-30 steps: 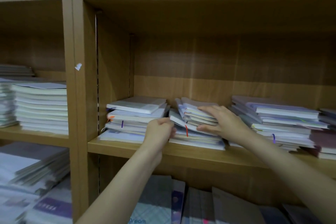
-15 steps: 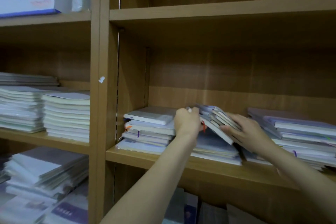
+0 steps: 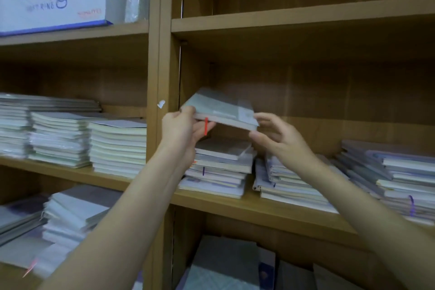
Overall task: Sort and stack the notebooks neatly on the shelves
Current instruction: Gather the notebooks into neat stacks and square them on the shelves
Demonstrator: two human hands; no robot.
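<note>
A: Where was the notebook (image 3: 221, 109) at that point?

B: Held up in the air above the left stack (image 3: 220, 167) on the middle shelf (image 3: 270, 207), tilted, its far edge higher. The left hand (image 3: 181, 132) gripped its corner at nine o'clock, fingers curled under and thumb on the cover. A red ribbon (image 3: 206, 126) hung from the edge beside that hand.

A: And the right hand (image 3: 275, 139)?

B: At three o'clock of the notebook, fingers loosely spread, tips just reaching its corner. It steadied rather than clasped, as far as I could judge.

A: How should the step have been done well?

B: Level the notebook first, I thought, then lower it squarely onto the left stack, spine matching those below. That top book sat slightly askew, so nudging it straight beforehand would have helped. The middle stack (image 3: 289, 183), at four o'clock, leaned untidily and probably needed squaring next.
</note>
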